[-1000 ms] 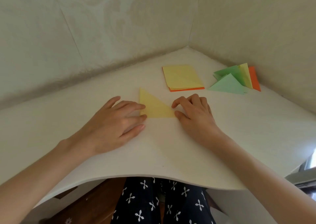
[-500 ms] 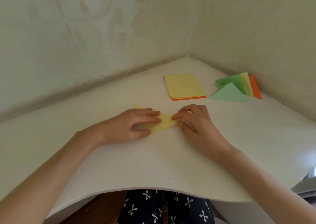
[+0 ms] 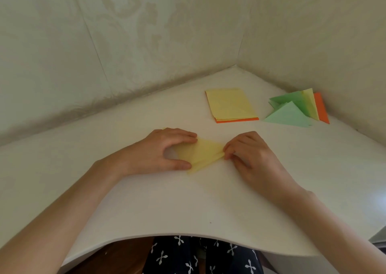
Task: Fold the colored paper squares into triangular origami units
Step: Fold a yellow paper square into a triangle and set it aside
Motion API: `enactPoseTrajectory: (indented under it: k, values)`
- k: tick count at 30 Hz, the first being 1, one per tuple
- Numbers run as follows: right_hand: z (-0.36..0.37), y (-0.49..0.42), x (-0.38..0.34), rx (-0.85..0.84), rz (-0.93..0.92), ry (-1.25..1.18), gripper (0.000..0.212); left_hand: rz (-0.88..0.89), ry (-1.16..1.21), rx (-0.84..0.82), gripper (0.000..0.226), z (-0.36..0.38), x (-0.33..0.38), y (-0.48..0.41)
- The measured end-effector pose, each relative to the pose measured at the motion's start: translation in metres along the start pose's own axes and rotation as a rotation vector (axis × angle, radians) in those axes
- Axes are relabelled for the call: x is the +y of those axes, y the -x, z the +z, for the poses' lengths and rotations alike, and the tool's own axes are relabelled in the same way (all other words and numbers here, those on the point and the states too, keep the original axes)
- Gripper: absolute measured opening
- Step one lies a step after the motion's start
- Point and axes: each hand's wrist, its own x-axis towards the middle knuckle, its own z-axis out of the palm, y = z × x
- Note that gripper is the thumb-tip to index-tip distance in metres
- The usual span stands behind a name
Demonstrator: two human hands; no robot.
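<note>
Watching centre frame — left hand [image 3: 154, 152] is gripping the yellow paper [image 3: 205, 154], right hand [image 3: 248, 154] pinching its tip; I'm judging it flimsy.

Looks like a home. Floral wallpaper [image 3: 135, 33] on both walls beyond the left hand [image 3: 154, 150] and right hand [image 3: 248, 154]; white tabletop [image 3: 167, 200] under them fits the wall corner, brown wood [image 3: 125, 252] below its near edge.

The white table [image 3: 208, 200] bears a yellow sheet [image 3: 205, 153], paper stack [image 3: 230, 104], seemingly folded triangles [image 3: 289, 115].
</note>
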Motion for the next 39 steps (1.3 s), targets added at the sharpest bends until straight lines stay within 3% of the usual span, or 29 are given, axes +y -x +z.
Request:
enactPoseTrajectory:
  k: [5,10,14,24,27,30,34,39]
  values:
    - [-0.001,0.001,-0.005,0.061,0.042,0.005,0.011,-0.005,-0.045,0.061,0.078,0.005,0.008,-0.002]
    - [-0.006,0.003,-0.009,0.128,0.153,-0.007,0.021,-0.021,-0.187,0.134,0.065,0.008,0.016,0.001]
    - [-0.005,0.004,-0.007,0.145,0.2,0.014,0.015,-0.002,-0.204,0.246,0.057,0.012,0.018,-0.002]
    - [-0.003,-0.007,-0.004,0.052,0.224,-0.028,0.013,-0.182,0.129,0.399,0.023,0.007,0.014,-0.033]
    - [-0.006,-0.009,-0.002,-0.008,0.205,-0.009,0.025,-0.231,0.13,0.435,0.02,0.01,0.014,-0.045]
    - [-0.018,-0.009,0.0,-0.122,0.31,-0.13,0.046,-0.275,0.078,0.435,0.026,0.011,0.014,-0.051]
    - [-0.017,-0.009,0.005,-0.171,0.364,-0.142,0.016,-0.297,0.043,0.421,0.028,0.011,0.015,-0.055]
    - [-0.011,-0.022,0.001,-0.169,0.491,-0.177,0.01,-0.274,0.033,0.422,0.031,0.012,0.014,-0.053]
